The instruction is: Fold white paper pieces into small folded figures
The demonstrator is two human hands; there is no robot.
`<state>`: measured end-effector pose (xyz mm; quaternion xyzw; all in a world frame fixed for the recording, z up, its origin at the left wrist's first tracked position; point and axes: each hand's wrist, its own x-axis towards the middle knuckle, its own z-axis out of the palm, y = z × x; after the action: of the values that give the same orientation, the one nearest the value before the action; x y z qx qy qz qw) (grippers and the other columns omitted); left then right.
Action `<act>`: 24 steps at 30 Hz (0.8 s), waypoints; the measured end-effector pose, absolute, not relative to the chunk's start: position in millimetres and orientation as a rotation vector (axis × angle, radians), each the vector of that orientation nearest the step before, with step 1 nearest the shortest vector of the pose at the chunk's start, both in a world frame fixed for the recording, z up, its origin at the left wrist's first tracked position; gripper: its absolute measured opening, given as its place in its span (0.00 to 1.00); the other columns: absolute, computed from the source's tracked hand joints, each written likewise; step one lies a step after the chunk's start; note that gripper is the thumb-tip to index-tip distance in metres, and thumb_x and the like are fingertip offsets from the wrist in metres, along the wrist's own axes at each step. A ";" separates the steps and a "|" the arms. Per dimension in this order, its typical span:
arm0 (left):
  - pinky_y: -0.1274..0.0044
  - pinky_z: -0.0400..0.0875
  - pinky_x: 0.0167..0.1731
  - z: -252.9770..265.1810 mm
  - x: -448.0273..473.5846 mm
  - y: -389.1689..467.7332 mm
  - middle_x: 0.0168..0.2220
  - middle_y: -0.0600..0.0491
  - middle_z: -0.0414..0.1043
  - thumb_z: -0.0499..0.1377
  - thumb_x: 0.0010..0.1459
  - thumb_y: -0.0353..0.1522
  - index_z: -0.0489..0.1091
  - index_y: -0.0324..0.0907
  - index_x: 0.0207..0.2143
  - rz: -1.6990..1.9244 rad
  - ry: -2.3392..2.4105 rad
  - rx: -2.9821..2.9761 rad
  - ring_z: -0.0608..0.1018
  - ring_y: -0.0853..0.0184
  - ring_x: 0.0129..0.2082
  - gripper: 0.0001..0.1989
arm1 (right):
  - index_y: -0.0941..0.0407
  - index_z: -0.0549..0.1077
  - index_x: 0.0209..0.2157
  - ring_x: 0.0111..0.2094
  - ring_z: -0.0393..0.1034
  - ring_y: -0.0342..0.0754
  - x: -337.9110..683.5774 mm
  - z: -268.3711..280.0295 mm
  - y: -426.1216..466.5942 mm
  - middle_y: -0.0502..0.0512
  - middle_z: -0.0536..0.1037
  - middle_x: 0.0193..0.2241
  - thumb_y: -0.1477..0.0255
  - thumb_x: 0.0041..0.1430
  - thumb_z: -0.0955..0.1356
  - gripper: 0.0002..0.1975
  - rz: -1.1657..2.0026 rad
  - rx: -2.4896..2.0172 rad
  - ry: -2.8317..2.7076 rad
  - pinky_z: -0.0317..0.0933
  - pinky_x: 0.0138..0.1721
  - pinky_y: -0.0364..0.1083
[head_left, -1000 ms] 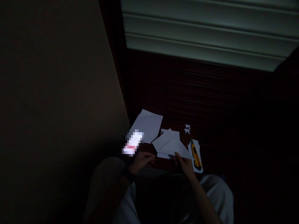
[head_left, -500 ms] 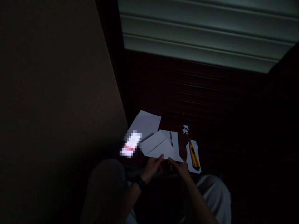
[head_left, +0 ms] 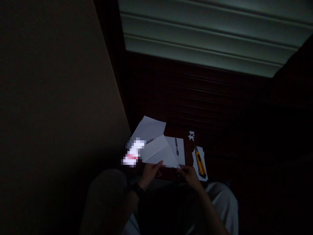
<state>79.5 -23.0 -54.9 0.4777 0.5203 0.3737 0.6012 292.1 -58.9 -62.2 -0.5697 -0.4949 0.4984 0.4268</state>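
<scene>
At 11 o'clock from between the hands, just touching them, lies the folded paper (head_left: 158, 153); the left hand (head_left: 149, 173) pinches its near edge, the right hand (head_left: 190, 176) its right corner. Beyond, a pen (head_left: 176, 148) lies at 1 o'clock, a yellow cutter (head_left: 200, 164) at 3.

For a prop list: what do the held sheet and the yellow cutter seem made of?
Held sheet: likely matte paper, by thin edges and folded flap. Yellow cutter: probably plastic, from its solid colour, finish unclear; grey blade perhaps metal.
</scene>
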 end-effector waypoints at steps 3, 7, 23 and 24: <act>0.82 0.61 0.15 -58.0 77.2 -22.0 0.13 0.51 0.68 0.56 0.50 0.47 0.75 0.32 0.30 0.873 1.219 1.106 0.70 0.71 0.14 0.24 | 0.60 0.76 0.26 0.18 0.63 0.42 293.8 -65.9 -58.5 0.50 0.72 0.17 0.56 0.49 0.67 0.19 1.233 -1.432 -1.269 0.54 0.20 0.39; 0.81 0.62 0.16 -60.9 76.3 -21.2 0.15 0.50 0.70 0.57 0.49 0.47 0.74 0.32 0.29 0.904 1.240 1.086 0.70 0.71 0.14 0.23 | 0.60 0.76 0.27 0.19 0.64 0.42 295.2 -69.4 -58.2 0.51 0.73 0.18 0.56 0.49 0.67 0.20 1.224 -1.445 -1.293 0.55 0.20 0.39; 0.80 0.64 0.18 -61.6 70.6 -21.8 0.14 0.50 0.69 0.56 0.48 0.50 0.75 0.33 0.30 0.916 1.266 1.103 0.71 0.69 0.16 0.26 | 0.61 0.75 0.27 0.19 0.64 0.41 297.2 -66.5 -58.5 0.51 0.73 0.19 0.56 0.48 0.67 0.20 1.274 -1.388 -1.235 0.58 0.20 0.40; 0.80 0.64 0.18 -62.0 70.4 -21.6 0.15 0.50 0.69 0.56 0.48 0.50 0.75 0.33 0.30 0.919 1.268 1.103 0.71 0.69 0.16 0.26 | 0.61 0.75 0.27 0.19 0.65 0.41 297.7 -66.2 -58.4 0.52 0.74 0.20 0.56 0.48 0.67 0.20 1.282 -1.379 -1.226 0.58 0.20 0.41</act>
<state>70.4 -21.6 -62.0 0.4709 0.5415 0.3926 0.5752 297.7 -58.4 -66.2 -0.5533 -0.4918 0.5144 0.4328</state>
